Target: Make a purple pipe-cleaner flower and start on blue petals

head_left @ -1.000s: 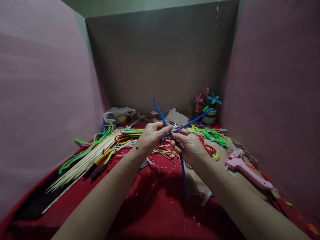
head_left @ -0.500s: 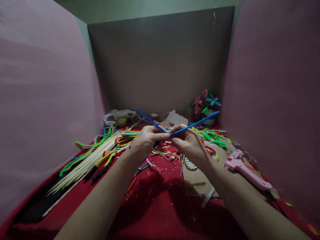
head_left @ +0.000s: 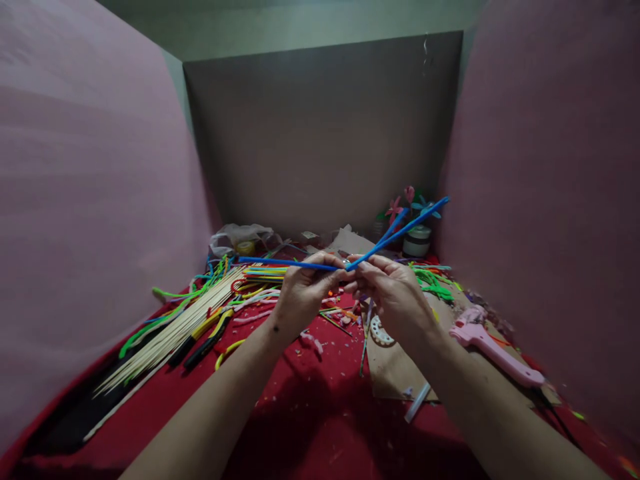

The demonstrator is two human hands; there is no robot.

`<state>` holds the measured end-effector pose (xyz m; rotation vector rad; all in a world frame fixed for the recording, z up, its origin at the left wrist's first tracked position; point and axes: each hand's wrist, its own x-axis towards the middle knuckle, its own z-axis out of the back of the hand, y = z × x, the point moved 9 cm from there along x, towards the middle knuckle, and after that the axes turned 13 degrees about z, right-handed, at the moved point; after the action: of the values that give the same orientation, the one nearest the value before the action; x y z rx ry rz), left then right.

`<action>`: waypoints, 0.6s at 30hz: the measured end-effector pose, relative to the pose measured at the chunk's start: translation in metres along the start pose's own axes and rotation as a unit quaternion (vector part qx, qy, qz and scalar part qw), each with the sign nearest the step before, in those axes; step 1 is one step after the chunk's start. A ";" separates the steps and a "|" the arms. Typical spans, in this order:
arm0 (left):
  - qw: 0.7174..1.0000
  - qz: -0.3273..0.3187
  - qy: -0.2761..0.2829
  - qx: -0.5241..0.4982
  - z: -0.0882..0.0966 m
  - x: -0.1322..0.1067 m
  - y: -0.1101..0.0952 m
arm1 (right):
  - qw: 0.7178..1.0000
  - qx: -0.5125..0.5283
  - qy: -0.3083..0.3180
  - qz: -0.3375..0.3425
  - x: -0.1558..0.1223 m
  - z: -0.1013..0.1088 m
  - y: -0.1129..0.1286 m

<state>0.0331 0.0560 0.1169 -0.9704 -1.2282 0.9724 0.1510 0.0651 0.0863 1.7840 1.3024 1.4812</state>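
Blue pipe cleaners [head_left: 395,235] cross between my two hands, raised above the table. My left hand [head_left: 311,283] pinches them near the crossing, with one blue length running out to the left over its fingers. Fingers of my right hand [head_left: 393,287] close on them just right of the crossing. Two blue lengths slant up to the right from there, close together. How the pieces join at the fingertips is partly hidden.
Left lie bamboo skewers [head_left: 175,327], yellow-black pliers [head_left: 207,337] and coloured pipe cleaners [head_left: 260,273]. Right are a cardboard sheet [head_left: 395,373], a pink glue gun [head_left: 500,347] and green pipe cleaners [head_left: 435,287]. Pipe-cleaner flowers [head_left: 400,207] stand behind. Pink panels [head_left: 100,200] flank the red cloth [head_left: 300,427].
The left blue length has swung down to nearly level. Two lengths now show separately on the right, pointing higher. Both hands have shifted slightly right, and the view has tilted up a little.
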 end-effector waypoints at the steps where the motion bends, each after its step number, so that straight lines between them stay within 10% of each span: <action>1: 1.000 -0.009 -0.003 0.014 0.000 0.000 -0.001 | 1.000 0.009 -0.008 -0.004 0.000 0.001 -0.002; 11: 0.992 0.033 0.067 0.101 -0.014 0.007 0.024 | 0.998 0.033 0.033 -0.052 -0.003 -0.001 -0.023; 18: 0.985 -0.037 0.025 0.167 -0.013 0.004 0.006 | 0.994 0.104 0.021 -0.037 -0.001 -0.003 -0.031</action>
<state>0.0464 0.0611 0.1115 -0.6774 -1.0121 1.0492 0.1374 0.0766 0.0611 1.8181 1.5772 1.3922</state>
